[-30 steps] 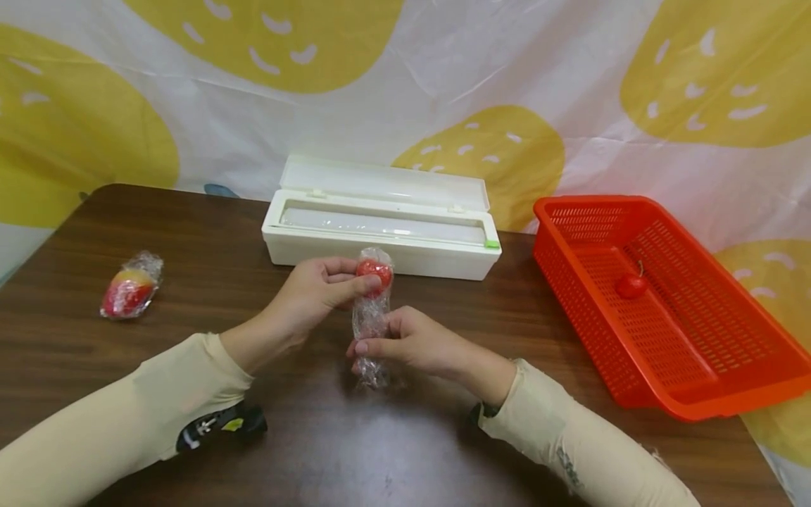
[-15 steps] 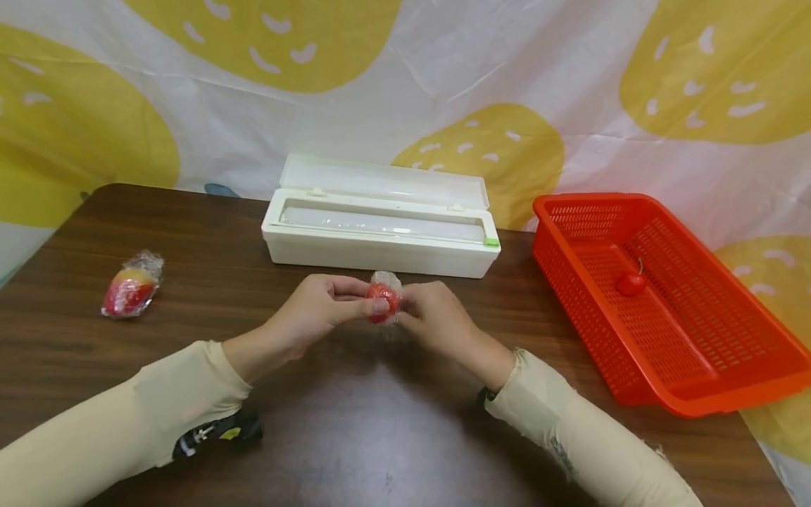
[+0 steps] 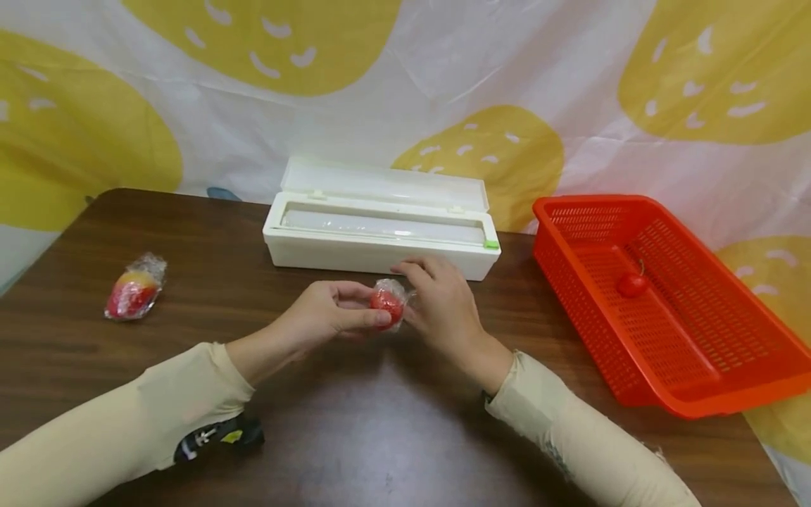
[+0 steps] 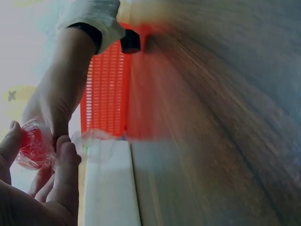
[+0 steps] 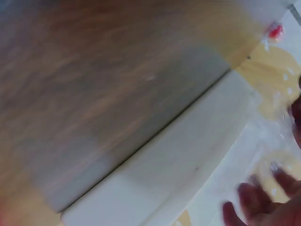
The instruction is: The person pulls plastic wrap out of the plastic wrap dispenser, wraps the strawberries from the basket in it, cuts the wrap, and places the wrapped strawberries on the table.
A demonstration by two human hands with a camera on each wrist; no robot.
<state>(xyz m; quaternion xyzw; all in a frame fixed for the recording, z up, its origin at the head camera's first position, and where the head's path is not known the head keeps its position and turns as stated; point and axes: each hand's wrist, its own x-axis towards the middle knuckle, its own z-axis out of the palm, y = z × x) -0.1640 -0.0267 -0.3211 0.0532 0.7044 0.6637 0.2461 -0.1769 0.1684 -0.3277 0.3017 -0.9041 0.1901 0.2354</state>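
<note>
My left hand (image 3: 319,317) holds a small round red fruit (image 3: 388,304) wrapped in clear cling film, pinched between thumb and fingers above the table. In the left wrist view, crinkled film covers the fruit (image 4: 35,148), and a loose flap of cling film (image 4: 96,141) sticks out past the fingers. Just right of the fruit is my right hand (image 3: 443,303), its thumb close to the film and its forefinger raised apart from it. The right wrist view shows that hand's fingers (image 5: 251,202) spread and bent, blurred near the film.
Behind the hands stands a white cling film box (image 3: 380,243), lid up, roll inside. On the right, a red plastic basket (image 3: 589,310) holds a cherry (image 3: 632,284). A film-wrapped red and yellow fruit (image 3: 133,292) lies on the left of the brown table (image 3: 380,436).
The long film tail hanging below the fruit has been brought up and out of sight. My right hand has moved up beside the fruit, then its fingers have spread. The left hand has shifted slightly right.
</note>
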